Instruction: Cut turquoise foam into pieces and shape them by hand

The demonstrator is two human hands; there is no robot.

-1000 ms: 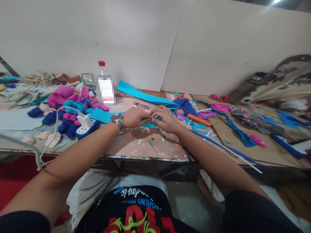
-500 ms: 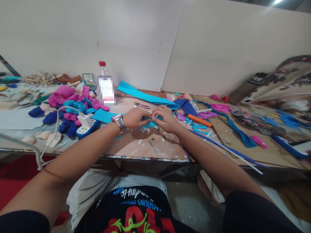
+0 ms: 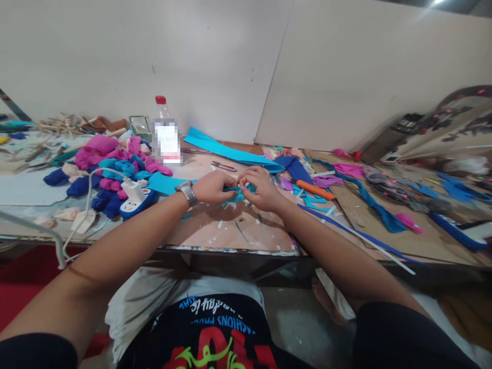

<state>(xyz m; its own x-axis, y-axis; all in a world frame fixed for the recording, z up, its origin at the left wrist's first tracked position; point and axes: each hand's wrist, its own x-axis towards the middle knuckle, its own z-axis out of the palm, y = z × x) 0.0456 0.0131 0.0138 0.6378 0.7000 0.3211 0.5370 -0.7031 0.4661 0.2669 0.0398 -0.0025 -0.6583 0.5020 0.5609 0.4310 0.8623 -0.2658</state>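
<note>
My left hand (image 3: 216, 187), with a watch (image 3: 186, 192) on its wrist, is closed on a turquoise fabric strip (image 3: 165, 183) over the table. One end of the strip sticks out left of that wrist. My right hand (image 3: 261, 188) meets it fingertip to fingertip, pinching turquoise fabric between bent fingers. The fingers hide most of the held part. Behind my hands, another length of turquoise fabric (image 3: 223, 151) lies in a long fold; whether it joins the held piece I cannot tell. Thread snips (image 3: 224, 166) lie just beyond my left hand.
Left are a red-capped bottle (image 3: 161, 107), a power strip (image 3: 132, 206) with a plugged-in charger, and a pile of pink and blue fabric bundles (image 3: 102, 148). Right are an orange-handled cutter (image 3: 315, 190), fabric scraps, white strips and a dark bottle (image 3: 395, 136). A pale wall (image 3: 230, 66) stands behind.
The fingers of both hands have shifted slightly at the turquoise fabric, and the left wrist has turned a little. Everything on the table stays in place.
</note>
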